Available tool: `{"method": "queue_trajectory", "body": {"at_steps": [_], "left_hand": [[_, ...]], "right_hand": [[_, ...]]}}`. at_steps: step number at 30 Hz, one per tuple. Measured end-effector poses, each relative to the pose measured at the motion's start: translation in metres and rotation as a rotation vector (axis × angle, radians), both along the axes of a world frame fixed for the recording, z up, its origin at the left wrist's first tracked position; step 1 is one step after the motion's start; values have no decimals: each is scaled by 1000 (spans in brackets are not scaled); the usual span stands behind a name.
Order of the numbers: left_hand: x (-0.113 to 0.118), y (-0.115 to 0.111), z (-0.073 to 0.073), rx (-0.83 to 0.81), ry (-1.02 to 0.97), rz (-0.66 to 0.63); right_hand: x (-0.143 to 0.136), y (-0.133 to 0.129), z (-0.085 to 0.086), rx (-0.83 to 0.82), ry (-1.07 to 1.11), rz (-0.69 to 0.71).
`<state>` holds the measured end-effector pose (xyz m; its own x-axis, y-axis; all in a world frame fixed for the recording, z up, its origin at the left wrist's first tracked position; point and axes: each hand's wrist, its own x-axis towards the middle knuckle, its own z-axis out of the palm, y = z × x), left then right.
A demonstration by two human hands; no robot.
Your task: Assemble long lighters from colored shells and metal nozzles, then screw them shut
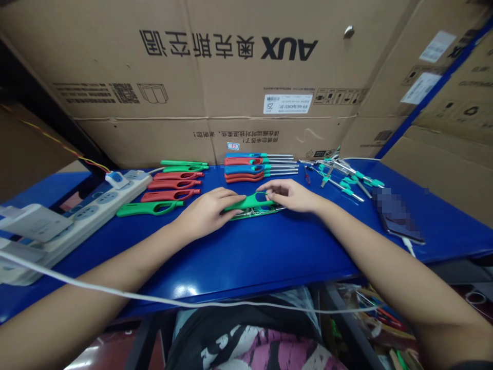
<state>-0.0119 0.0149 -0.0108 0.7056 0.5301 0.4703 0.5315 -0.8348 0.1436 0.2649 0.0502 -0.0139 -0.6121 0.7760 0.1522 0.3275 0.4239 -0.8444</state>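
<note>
My left hand [210, 209] is closed, thumb and fingers around the left end of a green lighter casing half [251, 201]. The fingers of my right hand [296, 195] pinch the same half at its right end, beside the trigger opening. Just under and in front of it lies the other green half, with small metal inner parts [252, 211] in it. The two halves are slightly apart along the near side. Left of my hands lie several loose red casing halves [171, 195] and a green casing half [148, 208]. Behind my hands are finished-looking lighters [244, 168] with metal tubes, blue and red.
At the right back is a pile of metal tubes with teal parts [342, 174], near a small screwdriver [307, 177]. A phone [398, 216] with a cable lies right. A power strip [96, 203] stands left. A white cord [200, 304] crosses in front; cardboard [231, 77] walls the back.
</note>
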Motion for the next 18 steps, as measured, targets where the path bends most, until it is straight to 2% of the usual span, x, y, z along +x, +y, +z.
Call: {"method": "queue_trajectory", "body": {"at_steps": [4,7,18], "left_hand": [[2,-3,-1,-78,2,9],[3,-4,-2,-125,37,24],[2,-3,-1,-210,78,6]], "right_hand": [[-1,-4,1,236,-170,16],[-2,-4,1,344,-233,40],[-1,-4,-1,388,-260,114]]}}
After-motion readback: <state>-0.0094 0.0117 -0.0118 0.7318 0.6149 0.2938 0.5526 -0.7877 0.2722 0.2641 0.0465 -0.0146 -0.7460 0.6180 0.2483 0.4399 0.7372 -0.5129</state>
